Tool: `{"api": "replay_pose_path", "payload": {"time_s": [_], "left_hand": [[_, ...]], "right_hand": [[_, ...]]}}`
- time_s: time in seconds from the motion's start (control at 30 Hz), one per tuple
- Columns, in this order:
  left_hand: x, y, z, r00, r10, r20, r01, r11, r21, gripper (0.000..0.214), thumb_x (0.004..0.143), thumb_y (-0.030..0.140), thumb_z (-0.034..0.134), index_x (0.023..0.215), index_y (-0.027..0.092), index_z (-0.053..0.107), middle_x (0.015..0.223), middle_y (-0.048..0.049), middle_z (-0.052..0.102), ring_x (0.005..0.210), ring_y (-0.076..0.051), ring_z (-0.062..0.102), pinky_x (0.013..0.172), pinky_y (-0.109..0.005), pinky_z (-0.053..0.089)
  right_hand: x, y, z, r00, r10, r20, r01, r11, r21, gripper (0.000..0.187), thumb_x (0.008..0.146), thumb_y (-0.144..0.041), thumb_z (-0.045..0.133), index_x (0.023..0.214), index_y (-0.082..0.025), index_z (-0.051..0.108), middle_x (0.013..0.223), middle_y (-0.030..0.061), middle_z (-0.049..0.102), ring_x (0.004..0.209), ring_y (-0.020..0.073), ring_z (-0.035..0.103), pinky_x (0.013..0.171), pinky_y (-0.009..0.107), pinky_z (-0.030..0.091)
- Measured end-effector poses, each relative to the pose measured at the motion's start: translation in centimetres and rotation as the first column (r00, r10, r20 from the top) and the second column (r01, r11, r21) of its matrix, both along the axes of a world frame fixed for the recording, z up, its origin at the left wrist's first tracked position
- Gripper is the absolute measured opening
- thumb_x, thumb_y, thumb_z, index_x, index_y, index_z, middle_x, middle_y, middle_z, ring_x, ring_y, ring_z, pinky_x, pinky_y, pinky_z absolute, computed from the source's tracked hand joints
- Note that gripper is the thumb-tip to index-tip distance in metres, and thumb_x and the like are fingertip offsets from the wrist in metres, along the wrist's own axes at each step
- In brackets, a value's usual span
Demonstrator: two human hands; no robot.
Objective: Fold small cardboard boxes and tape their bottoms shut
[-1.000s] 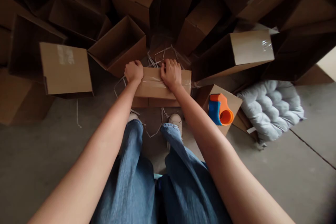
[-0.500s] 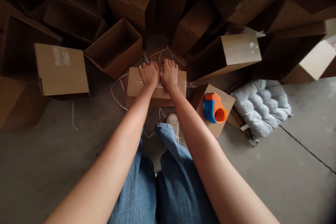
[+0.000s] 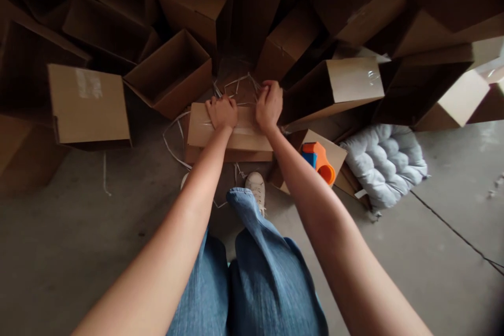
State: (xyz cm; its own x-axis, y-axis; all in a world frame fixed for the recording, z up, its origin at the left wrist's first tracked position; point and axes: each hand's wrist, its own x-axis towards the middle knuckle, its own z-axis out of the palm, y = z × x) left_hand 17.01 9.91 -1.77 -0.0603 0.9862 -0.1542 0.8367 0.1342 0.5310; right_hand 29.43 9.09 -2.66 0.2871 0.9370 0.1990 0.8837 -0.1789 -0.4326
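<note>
A low cardboard box (image 3: 199, 128) with a strip of clear tape sits on the floor before my feet. My left hand (image 3: 222, 112) presses on its top, fingers bent at the far edge. Over the right end of that box is my right hand (image 3: 270, 105), its fingers curled; whether anything is in them is hidden. White plastic strapping (image 3: 172, 127) loops around and behind the box. To the right, an orange and blue tape dispenser (image 3: 326, 173) lies on another carton (image 3: 334, 155), partly covered by my right forearm.
Many open and tipped cartons (image 3: 169, 76) crowd the far side and both flanks. A carton with taped flaps (image 3: 91, 110) stands at left. A grey tufted cushion (image 3: 388, 163) lies at right on cardboard. My shoe (image 3: 255, 189) is just short of the box.
My right hand has lifted and shifted right, away from my left hand, towards the box's right end. My left hand stays on the box. The view has shifted slightly.
</note>
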Motion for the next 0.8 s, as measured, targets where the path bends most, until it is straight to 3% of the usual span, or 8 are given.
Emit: {"api": "replay_pose_path", "payload": {"time_s": [0.1,0.27,0.43,0.57,0.8], "left_hand": [[0.0,0.0,-0.2,0.999,-0.003,-0.033,0.004,1.0,0.017,0.052,0.096,0.032,0.023,0.115,0.012,0.068,0.12,-0.0206,0.069,0.132,-0.031,0.048,0.112,-0.048,0.026],[0.0,0.1,-0.8,0.999,-0.024,-0.032,0.024,1.0,0.008,0.052,0.097,0.038,0.026,0.116,0.012,0.067,0.118,-0.0202,0.069,0.132,-0.031,0.048,0.112,-0.047,0.026],[0.3,0.6,-1.2,0.989,-0.041,-0.141,0.043,0.999,0.012,0.062,0.099,0.042,0.019,0.114,0.009,0.069,0.109,-0.0203,0.071,0.126,-0.031,0.053,0.111,-0.046,0.027],[0.3,1.5,-1.5,0.98,-0.133,-0.149,0.127,0.991,-0.05,0.072,0.097,0.054,0.018,0.114,0.007,0.07,0.104,-0.0217,0.071,0.121,-0.034,0.057,0.106,-0.045,0.034],[-0.1,1.9,-2.1,0.972,-0.16,-0.17,0.155,0.987,-0.045,0.073,0.097,0.056,0.018,0.114,0.007,0.07,0.103,-0.0207,0.071,0.12,-0.032,0.057,0.104,-0.041,0.036]], "right_hand": [[0.9,-0.3,0.2,0.998,0.006,0.065,-0.005,1.0,-0.013,0.049,0.104,-0.031,0.011,0.124,-0.015,0.052,0.121,0.0171,0.057,0.117,0.0274,0.05,0.096,0.043,0.038],[0.6,-0.9,-0.9,0.991,0.053,0.124,-0.04,0.993,-0.109,0.047,0.104,-0.031,0.015,0.113,-0.011,0.056,0.112,0.0183,0.061,0.112,0.0275,0.053,0.093,0.041,0.04],[0.7,-0.5,-1.5,0.995,0.047,0.086,-0.03,0.981,-0.191,0.048,0.104,-0.032,0.017,0.109,-0.01,0.059,0.1,0.0173,0.065,0.102,0.0258,0.06,0.088,0.037,0.043],[0.7,-0.4,-1.4,0.998,0.028,0.049,-0.015,0.97,-0.241,0.049,0.104,-0.033,0.021,0.107,-0.009,0.063,0.095,0.0181,0.066,0.096,0.026,0.064,0.084,0.037,0.045],[0.8,-0.4,-1.7,0.998,0.04,0.038,-0.032,0.98,-0.199,0.05,0.104,-0.034,0.022,0.105,-0.008,0.065,0.091,0.0172,0.067,0.095,0.0253,0.064,0.082,0.036,0.046]]}}
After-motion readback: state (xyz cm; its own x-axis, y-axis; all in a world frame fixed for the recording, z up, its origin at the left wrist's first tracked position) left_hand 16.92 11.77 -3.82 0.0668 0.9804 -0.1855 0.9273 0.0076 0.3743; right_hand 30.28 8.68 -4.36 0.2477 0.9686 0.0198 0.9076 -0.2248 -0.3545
